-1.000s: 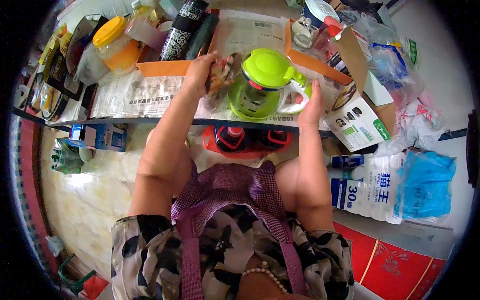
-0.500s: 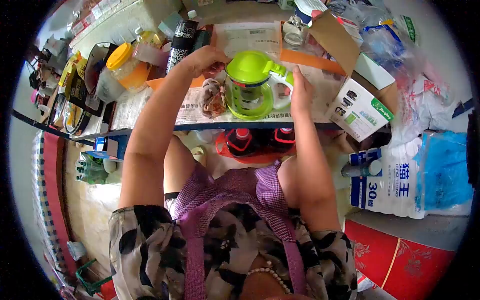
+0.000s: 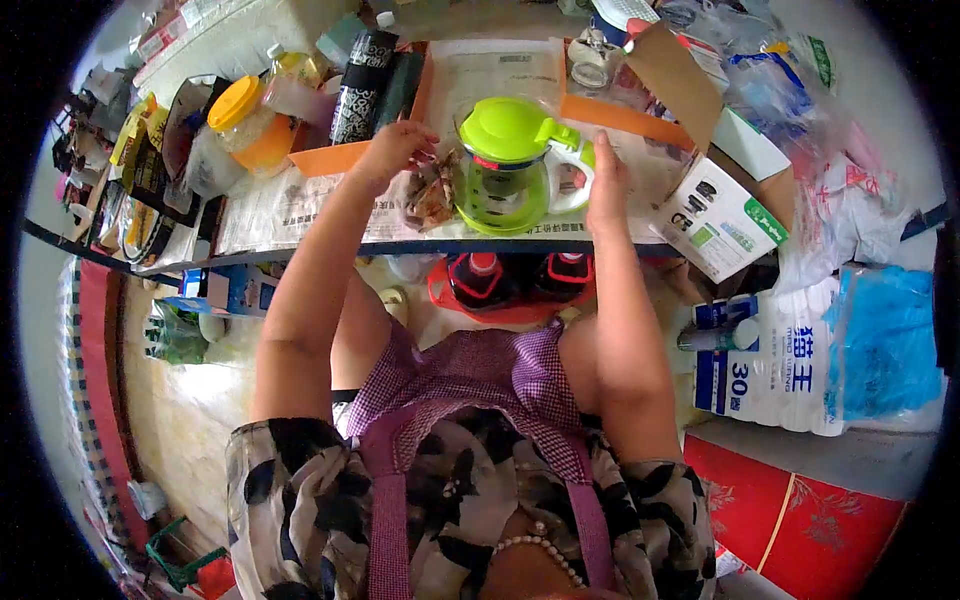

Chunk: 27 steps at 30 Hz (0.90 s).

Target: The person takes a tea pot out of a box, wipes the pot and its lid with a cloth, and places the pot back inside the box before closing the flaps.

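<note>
With the left hand [image 3: 397, 153] loosely spread, the green-lidded clear teapot [image 3: 500, 185] could tip if the right hand [image 3: 607, 187], curled round its white handle [image 3: 574, 204], slips.

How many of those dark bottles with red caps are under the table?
2. Both are in the red holder below the table: a left bottle and a right bottle beside it. The table hides some space, so more may be there.

Jug [image 3: 505, 190] stands between 1 jar [image 3: 257, 138] and 1 carton [image 3: 722, 222].
</note>
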Each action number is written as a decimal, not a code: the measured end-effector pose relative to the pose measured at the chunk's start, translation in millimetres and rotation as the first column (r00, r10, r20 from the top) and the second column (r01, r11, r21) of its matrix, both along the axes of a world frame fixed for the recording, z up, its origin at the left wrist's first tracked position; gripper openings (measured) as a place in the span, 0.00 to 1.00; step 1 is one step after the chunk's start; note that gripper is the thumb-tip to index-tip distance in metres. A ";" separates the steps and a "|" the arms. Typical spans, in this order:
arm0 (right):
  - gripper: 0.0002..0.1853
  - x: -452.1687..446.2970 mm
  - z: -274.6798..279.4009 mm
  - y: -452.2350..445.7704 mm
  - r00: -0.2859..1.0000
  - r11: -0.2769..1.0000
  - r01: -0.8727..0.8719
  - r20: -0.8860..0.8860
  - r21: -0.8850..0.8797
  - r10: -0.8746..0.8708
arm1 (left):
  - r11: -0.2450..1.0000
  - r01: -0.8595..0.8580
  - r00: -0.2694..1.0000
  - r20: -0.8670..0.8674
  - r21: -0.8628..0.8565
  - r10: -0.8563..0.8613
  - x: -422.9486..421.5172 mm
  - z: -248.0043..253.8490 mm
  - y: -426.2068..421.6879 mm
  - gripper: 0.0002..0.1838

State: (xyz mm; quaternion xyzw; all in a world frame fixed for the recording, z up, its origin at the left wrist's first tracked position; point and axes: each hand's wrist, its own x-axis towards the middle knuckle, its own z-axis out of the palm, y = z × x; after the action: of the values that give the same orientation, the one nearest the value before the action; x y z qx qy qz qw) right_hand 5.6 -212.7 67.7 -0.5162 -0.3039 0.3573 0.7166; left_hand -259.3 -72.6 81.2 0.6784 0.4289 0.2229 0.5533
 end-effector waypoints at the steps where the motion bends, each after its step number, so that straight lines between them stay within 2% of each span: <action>1: 0.21 -2.2 1.0 0.1 1.000 1.000 0.023 -0.007 -0.009 -0.023 | 0.986 0.078 0.997 -0.035 0.148 -0.074 0.3 -2.7 -15.9 0.16; 2: 0.20 -2.5 0.3 -0.1 1.000 1.000 0.007 -0.027 -0.006 -0.008 | 0.945 0.155 0.987 -0.080 0.288 -0.138 -2.4 -6.6 -24.3 0.19; 3: 0.20 -0.9 -0.4 -0.4 0.999 1.000 -0.007 -0.047 -0.002 0.007 | 0.898 0.300 0.951 -0.170 0.322 -0.257 -9.0 -22.6 -22.0 0.25; 5: 0.18 1.2 1.0 1.8 0.997 1.000 -0.005 -0.079 -0.005 0.005 | 0.744 0.327 0.890 -0.454 0.582 -0.036 -11.5 -14.8 -52.6 0.26; 6: 0.17 -0.2 2.1 2.8 0.983 0.999 0.042 -0.181 0.007 -0.040 | 0.636 0.371 0.827 -0.552 0.676 0.105 -13.1 -13.7 -65.2 0.27; 7: 0.16 -1.8 3.7 4.6 0.956 0.996 0.093 -0.281 0.016 -0.084 | 0.646 0.232 0.899 -0.414 0.727 0.144 -15.3 -31.5 -64.4 0.24; 8: 0.16 -1.3 4.9 6.4 0.917 0.989 0.144 -0.378 0.023 -0.125 | 0.632 0.204 0.914 -0.376 0.748 0.151 -17.7 -46.4 -55.8 0.23; 9: 0.17 20.3 -10.2 1.9 0.919 0.990 -0.056 -0.381 0.127 0.101 | 0.618 0.171 0.929 -0.334 0.767 0.158 -19.6 -60.2 -43.2 0.22; 10: 0.18 18.5 -2.1 0.8 0.917 0.990 -0.009 -0.394 0.141 0.064 | 0.610 0.131 0.942 -0.289 0.782 0.168 -20.3 -70.1 -32.8 0.21; 11: 0.18 14.5 10.8 -2.8 0.912 0.988 0.037 -0.409 0.148 0.027 | 0.824 0.075 0.950 -0.292 0.561 0.112 -16.6 -57.3 -27.5 0.15; 12: 0.19 12.0 18.5 -3.6 0.905 0.984 0.083 -0.424 0.160 -0.008 | 0.857 -0.093 0.972 -0.139 0.506 0.187 -15.3 -56.7 -27.0 0.14; 14: 0.22 16.5 18.7 1.2 0.916 0.972 0.055 -0.399 0.230 0.043 | 0.856 -0.387 0.922 0.148 0.343 0.357 -12.5 -45.6 -20.7 0.12; 15: 0.23 15.0 18.2 1.7 0.910 0.970 0.060 -0.412 0.236 0.043 | 0.916 -0.370 0.753 0.529 -0.154 0.393 -9.1 -35.2 -23.9 0.12; 18: 0.27 -16.5 36.4 6.0 0.872 0.976 0.098 -0.490 0.195 0.010 | 0.853 -0.018 0.418 0.771 -0.522 0.480 -19.9 -26.1 -30.3 0.15; 19: 0.27 -18.8 33.3 9.2 0.865 0.974 0.035 -0.495 0.225 0.083 | 0.808 0.140 0.395 0.781 -0.572 0.484 -23.5 -26.3 -33.9 0.18; 21: 0.28 -21.9 22.9 15.8 0.835 0.954 -0.094 -0.499 0.285 0.232 | 0.839 0.251 0.259 0.869 -0.483 0.422 -19.4 -22.7 -39.8 0.20; 24: 0.28 -39.4 18.9 23.3 0.869 0.948 -0.025 -0.463 0.317 0.177 | 0.818 0.482 0.119 0.949 -0.313 0.293 -0.7 -5.8 -57.6 0.29; 25: 0.28 -39.7 18.0 23.2 0.879 0.949 -0.014 -0.448 0.314 0.161 | 0.845 0.390 0.221 0.928 -0.366 0.299 1.9 -0.4 -66.2 0.34; 27: 0.29 -42.5 17.2 22.3 0.896 0.947 0.004 -0.421 0.320 0.139 | 0.842 0.357 0.312 0.901 -0.404 0.300 1.4 -1.2 -76.4 0.34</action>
State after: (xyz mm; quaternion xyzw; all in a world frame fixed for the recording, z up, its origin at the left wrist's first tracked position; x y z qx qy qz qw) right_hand -36.9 -190.4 85.0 -0.2915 -0.2054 0.4365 0.8260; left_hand -258.0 -149.0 80.1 0.2378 0.0514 0.4364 0.8662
